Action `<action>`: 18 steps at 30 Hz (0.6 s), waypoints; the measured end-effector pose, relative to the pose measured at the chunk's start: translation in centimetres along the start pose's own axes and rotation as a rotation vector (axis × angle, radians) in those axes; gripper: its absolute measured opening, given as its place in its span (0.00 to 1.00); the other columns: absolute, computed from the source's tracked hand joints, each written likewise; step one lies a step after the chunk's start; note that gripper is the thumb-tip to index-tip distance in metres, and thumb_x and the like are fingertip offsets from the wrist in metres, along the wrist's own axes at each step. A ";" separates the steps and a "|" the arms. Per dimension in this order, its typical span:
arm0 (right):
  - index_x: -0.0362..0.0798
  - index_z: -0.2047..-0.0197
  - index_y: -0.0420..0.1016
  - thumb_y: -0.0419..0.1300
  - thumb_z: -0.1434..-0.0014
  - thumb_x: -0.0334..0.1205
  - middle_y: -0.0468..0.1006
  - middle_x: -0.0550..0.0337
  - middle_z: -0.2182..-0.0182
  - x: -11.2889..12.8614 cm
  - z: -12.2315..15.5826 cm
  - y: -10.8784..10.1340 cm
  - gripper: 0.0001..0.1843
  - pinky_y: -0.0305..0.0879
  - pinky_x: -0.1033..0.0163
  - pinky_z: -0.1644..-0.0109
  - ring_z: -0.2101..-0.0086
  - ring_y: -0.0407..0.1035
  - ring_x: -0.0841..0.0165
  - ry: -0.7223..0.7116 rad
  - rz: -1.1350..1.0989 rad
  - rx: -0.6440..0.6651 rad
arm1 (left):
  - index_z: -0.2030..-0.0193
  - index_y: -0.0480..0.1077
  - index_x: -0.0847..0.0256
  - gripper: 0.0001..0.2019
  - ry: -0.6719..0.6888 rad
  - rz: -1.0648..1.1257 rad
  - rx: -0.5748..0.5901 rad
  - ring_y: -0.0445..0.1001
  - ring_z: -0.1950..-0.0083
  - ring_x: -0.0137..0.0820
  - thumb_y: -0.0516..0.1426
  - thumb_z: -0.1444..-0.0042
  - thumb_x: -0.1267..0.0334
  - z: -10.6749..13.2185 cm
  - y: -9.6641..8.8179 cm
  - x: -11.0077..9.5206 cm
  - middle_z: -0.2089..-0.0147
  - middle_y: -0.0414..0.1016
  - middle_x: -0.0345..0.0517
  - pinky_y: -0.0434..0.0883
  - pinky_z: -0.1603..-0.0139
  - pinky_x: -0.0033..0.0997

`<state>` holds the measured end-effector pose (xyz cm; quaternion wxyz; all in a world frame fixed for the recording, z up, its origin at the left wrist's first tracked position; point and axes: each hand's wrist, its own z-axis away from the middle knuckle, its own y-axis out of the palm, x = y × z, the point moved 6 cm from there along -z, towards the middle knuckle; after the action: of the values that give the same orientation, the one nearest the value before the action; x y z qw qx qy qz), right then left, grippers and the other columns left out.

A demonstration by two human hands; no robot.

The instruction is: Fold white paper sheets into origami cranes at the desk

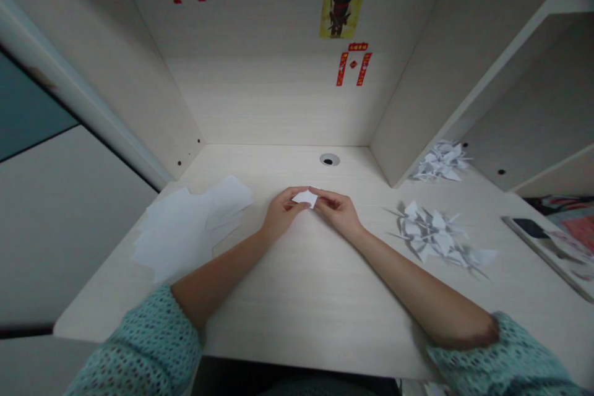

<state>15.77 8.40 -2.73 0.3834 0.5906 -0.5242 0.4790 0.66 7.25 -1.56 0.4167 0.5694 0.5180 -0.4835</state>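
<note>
A small folded piece of white paper (305,198) is held up between my two hands above the middle of the desk. My left hand (281,211) pinches its left side, the thumb lying along the lower edge. At the paper's upper right, the fingertips of my right hand (340,210) are closed on it. Flat white paper sheets (185,229) lie spread to the left of my left hand. To the right of my right forearm is a pile of folded white paper cranes (431,232).
Another heap of folded paper (443,161) sits behind the divider panel at the back right. A phone-like slab (552,253) lies at the right edge. The pale desk (297,309) has a round cable hole (329,160) near the back wall, which bears red stickers (353,65).
</note>
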 end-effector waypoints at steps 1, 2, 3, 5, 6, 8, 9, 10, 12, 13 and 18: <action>0.49 0.53 0.79 0.63 0.50 0.42 0.74 0.65 0.77 0.1 0.0 0.0 0.19 0.60 0.66 0.71 0.77 0.62 0.74 0.007 -0.012 -0.001 | 0.52 0.73 0.59 0.19 -0.010 -0.001 -0.010 0.75 0.62 0.28 0.64 0.52 0.61 0.0 -0.1 0.1 0.53 0.78 0.47 0.69 0.60 0.26; 0.49 0.53 0.79 0.63 0.50 0.43 0.74 0.65 0.77 0.1 0.0 0.0 0.20 0.60 0.66 0.71 0.77 0.62 0.74 0.014 -0.024 -0.003 | 0.52 0.73 0.60 0.19 -0.026 0.006 -0.016 0.75 0.63 0.28 0.64 0.53 0.62 0.0 -0.2 0.2 0.56 0.79 0.46 0.70 0.60 0.27; 0.49 0.53 0.79 0.63 0.50 0.43 0.74 0.65 0.76 0.1 0.0 0.0 0.20 0.59 0.66 0.71 0.76 0.62 0.73 0.020 -0.035 -0.006 | 0.53 0.74 0.60 0.19 -0.043 0.021 -0.023 0.76 0.63 0.28 0.65 0.54 0.62 0.0 -0.2 0.4 0.58 0.80 0.46 0.70 0.59 0.28; 0.49 0.52 0.79 0.63 0.51 0.43 0.72 0.66 0.78 0.2 0.0 -0.1 0.21 0.57 0.66 0.72 0.77 0.60 0.74 0.039 -0.050 -0.022 | 0.54 0.75 0.61 0.20 -0.066 0.049 -0.032 0.77 0.62 0.30 0.65 0.56 0.63 0.0 -0.3 0.6 0.62 0.81 0.45 0.70 0.56 0.30; 0.48 0.52 0.78 0.64 0.51 0.42 0.71 0.67 0.79 0.2 0.0 -0.2 0.22 0.56 0.67 0.73 0.78 0.59 0.75 0.047 -0.056 -0.026 | 0.54 0.75 0.61 0.19 -0.074 0.057 -0.036 0.77 0.61 0.31 0.66 0.56 0.63 0.0 -0.3 0.6 0.63 0.81 0.45 0.71 0.55 0.31; 0.47 0.52 0.78 0.65 0.52 0.42 0.70 0.68 0.80 0.3 0.0 -0.1 0.22 0.55 0.67 0.74 0.79 0.58 0.76 0.057 -0.076 -0.023 | 0.56 0.76 0.61 0.18 -0.080 0.061 -0.051 0.78 0.61 0.32 0.65 0.56 0.64 0.0 -0.4 0.8 0.63 0.81 0.46 0.71 0.54 0.32; 0.47 0.52 0.78 0.65 0.52 0.41 0.70 0.68 0.80 0.3 0.0 -0.1 0.22 0.56 0.67 0.74 0.79 0.59 0.76 0.060 -0.090 -0.012 | 0.56 0.76 0.61 0.17 -0.077 0.058 -0.064 0.78 0.61 0.33 0.64 0.55 0.64 0.0 -0.5 0.8 0.61 0.81 0.46 0.71 0.53 0.33; 0.48 0.52 0.79 0.66 0.53 0.41 0.72 0.68 0.79 0.3 0.0 0.0 0.22 0.57 0.67 0.73 0.78 0.60 0.76 0.061 -0.107 -0.002 | 0.57 0.77 0.61 0.15 -0.071 0.055 -0.076 0.78 0.60 0.33 0.64 0.55 0.64 0.0 -0.5 0.8 0.59 0.81 0.47 0.71 0.52 0.34; 0.49 0.55 0.80 0.68 0.54 0.41 0.76 0.65 0.76 0.3 0.1 0.1 0.20 0.61 0.66 0.70 0.76 0.65 0.74 0.059 -0.141 0.012 | 0.58 0.77 0.61 0.13 -0.057 0.049 -0.093 0.78 0.57 0.33 0.63 0.53 0.65 0.1 -0.6 0.7 0.56 0.81 0.47 0.71 0.50 0.34; 0.50 0.58 0.81 0.69 0.55 0.41 0.78 0.63 0.74 0.3 0.1 0.1 0.18 0.64 0.65 0.68 0.74 0.68 0.73 0.056 -0.156 0.012 | 0.59 0.78 0.60 0.13 -0.054 0.046 -0.096 0.78 0.56 0.34 0.62 0.53 0.65 0.1 -0.6 0.6 0.55 0.80 0.47 0.70 0.49 0.35; 0.51 0.66 0.82 0.70 0.57 0.43 0.83 0.57 0.69 0.3 0.2 -0.1 0.11 0.69 0.60 0.62 0.69 0.74 0.67 0.064 -0.137 -0.034 | 0.60 0.79 0.60 0.12 -0.087 0.074 -0.103 0.78 0.55 0.35 0.62 0.53 0.64 0.3 -0.6 0.5 0.55 0.81 0.48 0.70 0.48 0.36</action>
<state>15.88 8.15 -2.49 0.4417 0.6028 -0.4781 0.4614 0.04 7.17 -2.13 0.4850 0.5445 0.5022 -0.4649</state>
